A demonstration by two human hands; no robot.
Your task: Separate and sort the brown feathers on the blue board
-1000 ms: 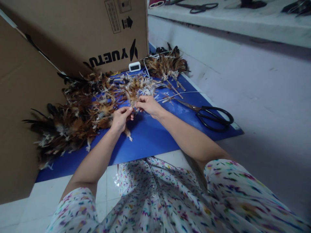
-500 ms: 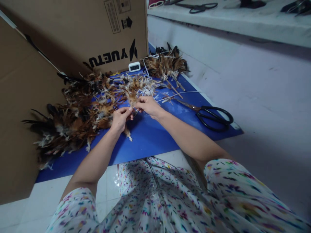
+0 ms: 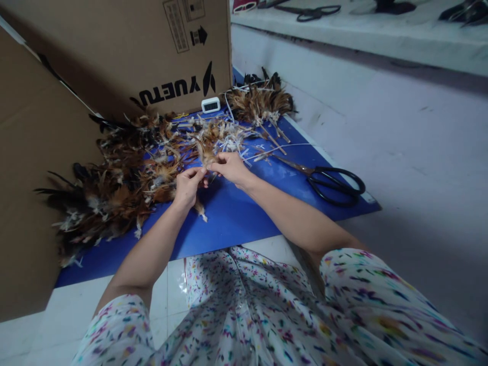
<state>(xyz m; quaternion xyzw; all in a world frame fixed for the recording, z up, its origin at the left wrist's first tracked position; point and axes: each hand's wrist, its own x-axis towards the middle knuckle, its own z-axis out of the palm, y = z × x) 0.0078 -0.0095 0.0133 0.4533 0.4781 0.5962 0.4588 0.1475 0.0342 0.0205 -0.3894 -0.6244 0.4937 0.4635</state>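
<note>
Over the blue board [image 3: 240, 218], my left hand [image 3: 188, 187] and my right hand [image 3: 232, 168] meet with their fingertips almost touching. Both are closed in a pinch on a small tuft of light brown feathers [image 3: 206, 151], whose tips point away from me. The pinched base is mostly hidden by the fingers. Just below my left hand lies a loose feather tuft [image 3: 201, 209]. Brown and black feathers [image 3: 114, 195] are heaped to the left, and paler feathers mixed with white strips [image 3: 231, 137] lie beyond my hands.
Large black-handled scissors [image 3: 331, 185] lie at the right of the board. At the back are a bundle of feathers on sticks [image 3: 263, 101] and a small white digital timer [image 3: 211, 105]. Cardboard boxes [image 3: 114, 56] wall the left and back; a ledge [image 3: 366, 38] with more scissors [image 3: 310, 11] runs along the right.
My right hand has shifted slightly left, its fingertips closer to those of my left hand. The feather tuft stays between them, and the surrounding things look the same.
</note>
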